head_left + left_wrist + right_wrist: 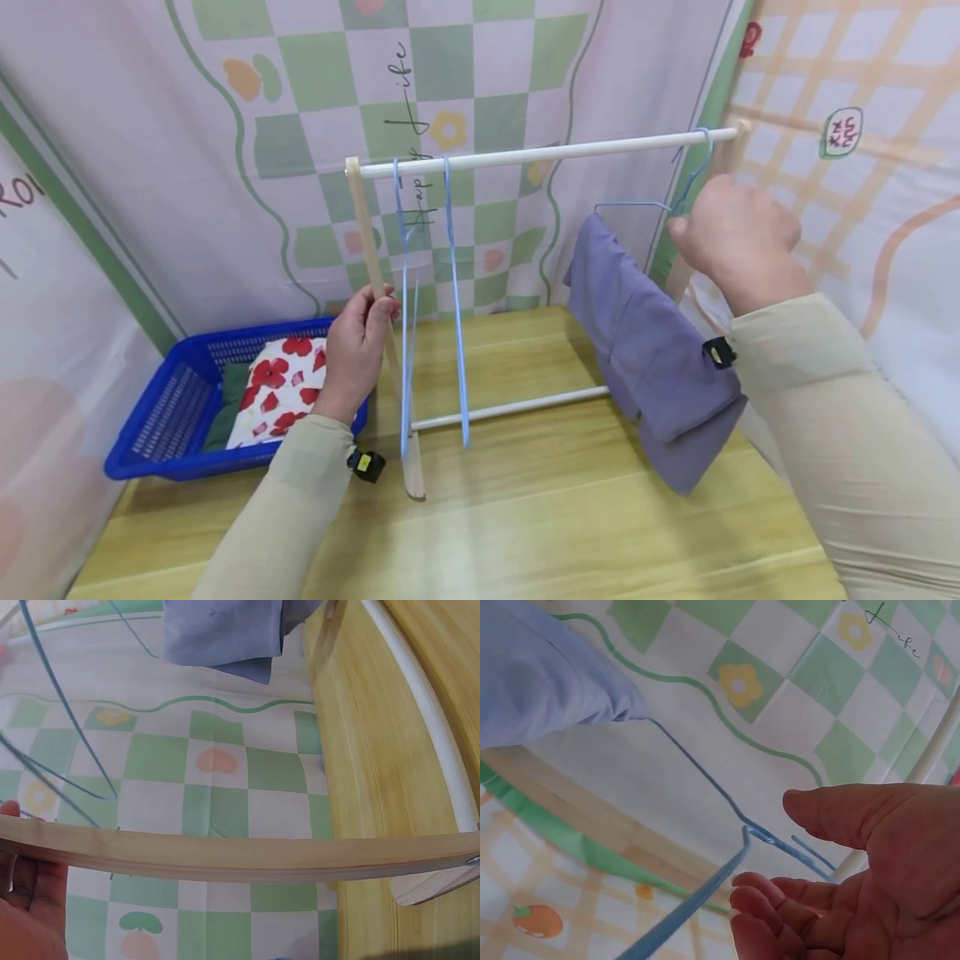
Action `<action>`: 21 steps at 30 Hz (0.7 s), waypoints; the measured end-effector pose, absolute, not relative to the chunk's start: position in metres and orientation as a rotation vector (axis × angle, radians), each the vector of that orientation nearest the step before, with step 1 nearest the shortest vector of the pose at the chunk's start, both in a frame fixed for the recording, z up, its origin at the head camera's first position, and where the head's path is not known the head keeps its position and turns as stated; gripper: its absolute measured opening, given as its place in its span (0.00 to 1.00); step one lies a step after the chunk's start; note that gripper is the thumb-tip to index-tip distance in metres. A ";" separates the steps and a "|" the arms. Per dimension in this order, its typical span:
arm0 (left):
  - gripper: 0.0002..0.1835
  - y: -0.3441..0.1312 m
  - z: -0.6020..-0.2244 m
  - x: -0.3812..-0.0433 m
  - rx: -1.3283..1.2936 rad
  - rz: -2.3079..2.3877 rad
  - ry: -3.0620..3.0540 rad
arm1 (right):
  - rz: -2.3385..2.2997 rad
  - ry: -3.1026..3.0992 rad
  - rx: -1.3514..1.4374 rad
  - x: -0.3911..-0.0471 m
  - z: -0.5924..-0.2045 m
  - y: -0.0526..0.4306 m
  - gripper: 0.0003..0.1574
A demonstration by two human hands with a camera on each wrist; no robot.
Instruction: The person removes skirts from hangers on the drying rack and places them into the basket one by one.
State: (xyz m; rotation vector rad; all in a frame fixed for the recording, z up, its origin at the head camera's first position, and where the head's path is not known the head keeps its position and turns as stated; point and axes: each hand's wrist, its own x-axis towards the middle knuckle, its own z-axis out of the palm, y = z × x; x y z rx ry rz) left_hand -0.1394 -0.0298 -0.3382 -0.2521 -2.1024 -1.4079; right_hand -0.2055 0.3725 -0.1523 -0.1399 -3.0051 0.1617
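While blue hangers [457,333] dangle between them, the left hand [354,350] clasps the post [366,225] beside the basket [176,408], the empty right hand [742,237] loosely curled near the draped hanger [681,911].

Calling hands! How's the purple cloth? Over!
Left hand gripping post. Right hand loose by hanger. Purple cloth hanging on it. Bare hangers near left hand, maybe in the way.
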 end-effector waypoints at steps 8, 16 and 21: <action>0.20 -0.031 -0.339 -0.140 -0.244 -1.382 -2.114 | 0.105 -3.048 -0.097 -0.213 -0.159 0.376 0.31; 0.19 -0.031 -0.337 -0.140 -0.230 -1.438 -2.122 | 0.090 -3.070 -0.037 -0.220 -0.166 0.377 0.35; 0.19 -0.031 -0.337 -0.141 -0.233 -1.433 -2.122 | 0.106 -3.067 0.019 -0.224 -0.168 0.378 0.29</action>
